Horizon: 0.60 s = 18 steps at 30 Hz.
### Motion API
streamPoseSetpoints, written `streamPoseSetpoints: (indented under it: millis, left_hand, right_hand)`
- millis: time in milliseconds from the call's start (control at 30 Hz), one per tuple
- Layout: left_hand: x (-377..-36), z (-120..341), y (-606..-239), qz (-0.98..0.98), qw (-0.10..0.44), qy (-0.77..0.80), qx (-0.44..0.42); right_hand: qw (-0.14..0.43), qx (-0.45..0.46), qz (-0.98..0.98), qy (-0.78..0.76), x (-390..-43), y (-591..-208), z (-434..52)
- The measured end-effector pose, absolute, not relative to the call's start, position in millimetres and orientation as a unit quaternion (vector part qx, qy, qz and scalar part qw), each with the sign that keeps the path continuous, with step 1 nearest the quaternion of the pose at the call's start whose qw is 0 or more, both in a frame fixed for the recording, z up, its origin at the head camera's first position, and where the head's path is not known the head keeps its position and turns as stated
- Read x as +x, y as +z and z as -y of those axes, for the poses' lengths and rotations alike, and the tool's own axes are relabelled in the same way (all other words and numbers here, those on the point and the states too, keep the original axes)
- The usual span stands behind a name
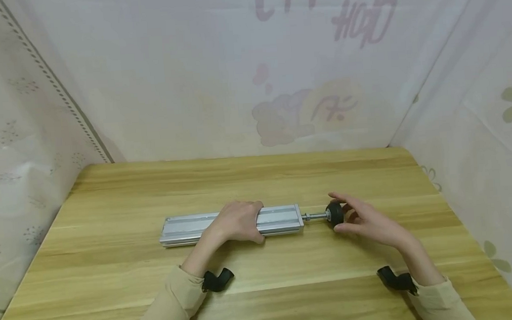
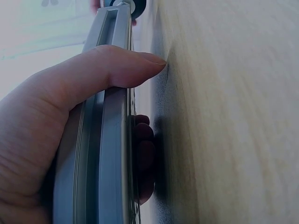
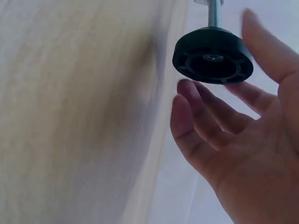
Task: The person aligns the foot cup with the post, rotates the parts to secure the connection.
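Metal bar (image 1: 282, 217) runs crosswise over the bench (image 1: 158, 295), held by the left hand (image 1: 238, 223), whose thumb lies over the near side and whose fingers reach round the far side. From the bar's end nearer the right hand (image 1: 369, 224), a threaded rod (image 1: 317, 216) points toward that hand and carries a black foot (image 1: 335, 215) at its tip. The right hand is cupped wide about the foot, fingers bent and spread; whether any fingertip touches the rim cannot be told. The step in hand seems to be steadying the bar with the left hand while the right attends to the foot. The next move likely calls for a light, even closing of the right fingers on the rim, with a firm left grip so that the bar does not twist. The right wrist view shows what the head view hides: the foot's hollow, ribbed underside, with a fastener's end at its centre. The left wrist view shows plainly the long groove in the bar's side and the left fingertips showing beneath it, next to the bench.
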<state>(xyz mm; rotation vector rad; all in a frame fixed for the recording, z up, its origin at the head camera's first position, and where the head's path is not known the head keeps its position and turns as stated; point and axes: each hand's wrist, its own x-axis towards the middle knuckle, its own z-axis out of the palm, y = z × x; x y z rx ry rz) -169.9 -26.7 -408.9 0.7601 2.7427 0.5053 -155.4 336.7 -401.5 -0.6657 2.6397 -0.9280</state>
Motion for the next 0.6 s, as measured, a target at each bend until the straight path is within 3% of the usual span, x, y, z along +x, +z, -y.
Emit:
streamPoseSetpoints:
  millis: [233,600]
  left_hand:
    - [-168.2,26.6,-409.2,-0.942,0.128,0.171,0.26]
    - [-168.6,26.2,-409.4,-0.943,0.122,0.171,0.258]
  right_hand:
    - [0.086,-0.231,-0.915,-0.321,-154.6,-404.8,-330.9]
    - [0.086,-0.236,-0.913,-0.322,-156.8,-405.6,-331.8]
